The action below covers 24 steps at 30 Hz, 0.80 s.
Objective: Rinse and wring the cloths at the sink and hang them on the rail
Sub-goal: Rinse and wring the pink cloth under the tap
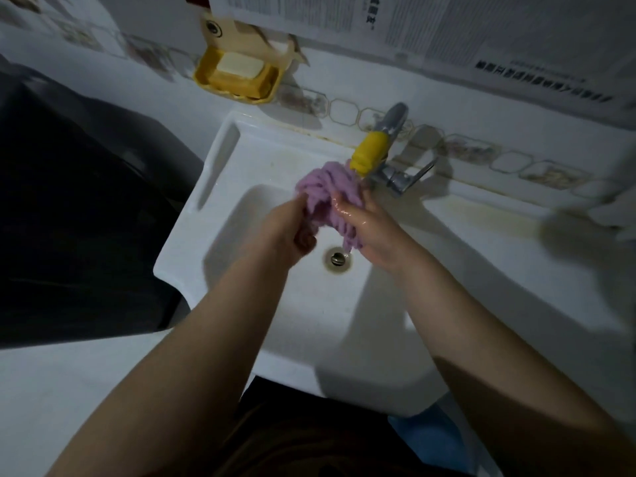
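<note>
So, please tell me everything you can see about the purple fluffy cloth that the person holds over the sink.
The purple fluffy cloth looks like soft chenille with thick ribbed tufts. It is bunched and wet-looking, held above the white ceramic sink, just below the yellow tap nozzle. The left hand grips its left side and the glistening right hand grips its right side. One twisted end hangs down towards the round metal drain without touching it.
</note>
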### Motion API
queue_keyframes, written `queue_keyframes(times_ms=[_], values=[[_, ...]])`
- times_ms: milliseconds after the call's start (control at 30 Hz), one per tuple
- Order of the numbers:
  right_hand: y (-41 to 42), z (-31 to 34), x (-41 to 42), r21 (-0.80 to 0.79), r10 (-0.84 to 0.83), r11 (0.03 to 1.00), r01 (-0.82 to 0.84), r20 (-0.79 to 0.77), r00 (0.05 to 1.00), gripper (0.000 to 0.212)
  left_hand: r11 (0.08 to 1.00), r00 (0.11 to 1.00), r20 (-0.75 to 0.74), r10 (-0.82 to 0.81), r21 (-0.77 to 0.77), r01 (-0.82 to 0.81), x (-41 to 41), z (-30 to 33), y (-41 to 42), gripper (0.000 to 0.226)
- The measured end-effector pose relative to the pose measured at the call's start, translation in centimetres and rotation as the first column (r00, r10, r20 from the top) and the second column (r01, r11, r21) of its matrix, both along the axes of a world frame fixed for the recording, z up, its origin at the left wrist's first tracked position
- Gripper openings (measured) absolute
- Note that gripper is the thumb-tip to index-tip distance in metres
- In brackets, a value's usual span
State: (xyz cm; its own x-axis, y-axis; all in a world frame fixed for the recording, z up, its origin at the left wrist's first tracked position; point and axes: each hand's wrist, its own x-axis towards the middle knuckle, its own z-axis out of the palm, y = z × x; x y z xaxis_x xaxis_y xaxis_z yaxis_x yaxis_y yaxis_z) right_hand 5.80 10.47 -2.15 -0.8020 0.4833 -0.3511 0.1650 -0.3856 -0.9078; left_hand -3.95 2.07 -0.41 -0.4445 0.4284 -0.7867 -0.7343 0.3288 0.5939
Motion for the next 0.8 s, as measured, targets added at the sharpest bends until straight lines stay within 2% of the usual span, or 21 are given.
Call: queue_keyframes(times_ms=[67, 100, 200, 233, 300, 333, 433, 500, 567, 667, 800], values=[[-0.7, 0.1, -0.7, 0.263, -0.022, 0.965, 0.011, 0.039, 0.999, 0.043, 0.984, 0.984, -0.018, -0.178, -0.026, 0.178, 2.2, 0.0, 0.6, 0.038], [-0.7, 0.1, -1.1, 0.33, -0.063, 0.943, 0.04, 0.058, 0.996, 0.044, 0.977, 0.977, -0.021, -0.21, -0.04, 0.209, 3.0, 0.0, 0.9, 0.038], [-0.4, 0.2, -1.5, 0.416, -0.169, 0.907, 0.067, 0.213, 0.962, 0.042, 0.972, 0.972, -0.04, -0.234, -0.024, 0.233, 4.0, -0.3, 1.4, 0.039], [-0.5, 0.3, -1.7, 0.426, -0.196, 0.903, 0.064, 0.275, 0.941, 0.034, 0.961, 0.958, -0.071, -0.277, -0.032, 0.275, 3.9, -0.4, 1.4, 0.04], [-0.6, 0.7, -2.3, 0.381, -0.268, 0.914, 0.141, 0.307, 0.913, 0.02, 0.938, 0.929, -0.134, -0.346, -0.04, 0.344, 3.4, -0.6, 1.4, 0.041], [-0.6, 1.1, -2.6, 0.336, -0.3, 0.921, 0.195, 0.295, 0.907, 0.019, 0.928, 0.913, -0.164, -0.373, -0.056, 0.369, 3.4, -0.5, 1.5, 0.041], [-0.1, 1.7, -4.5, 0.26, -0.384, 0.914, 0.31, 0.314, 0.868, 0.035, 0.9, 0.862, -0.265, -0.432, -0.186, 0.393, 3.1, -0.6, 1.6, 0.041], [0.2, 1.6, -5.4, 0.255, -0.45, 0.889, 0.381, 0.326, 0.831, 0.031, 0.888, 0.828, -0.334, -0.45, -0.26, 0.378, 3.1, -0.8, 1.6, 0.046], [0.5, 1.0, -5.6, 0.169, -0.438, 0.899, 0.404, 0.298, 0.848, 0.023, 0.868, 0.785, -0.384, -0.486, -0.317, 0.382, 2.9, -0.9, 1.5, 0.046], [0.9, -0.3, -5.2, 0.008, -0.387, 0.915, 0.403, 0.298, 0.873, 0.02, 0.832, 0.721, -0.418, -0.552, -0.322, 0.451, 2.4, -1.3, 1.2, 0.043], [1.6, -1.4, -4.6, -0.151, -0.377, 0.887, 0.436, 0.31, 0.873, 0.023, 0.775, 0.673, -0.385, -0.631, -0.278, 0.568, 1.6, -0.9, 0.7, 0.038]])
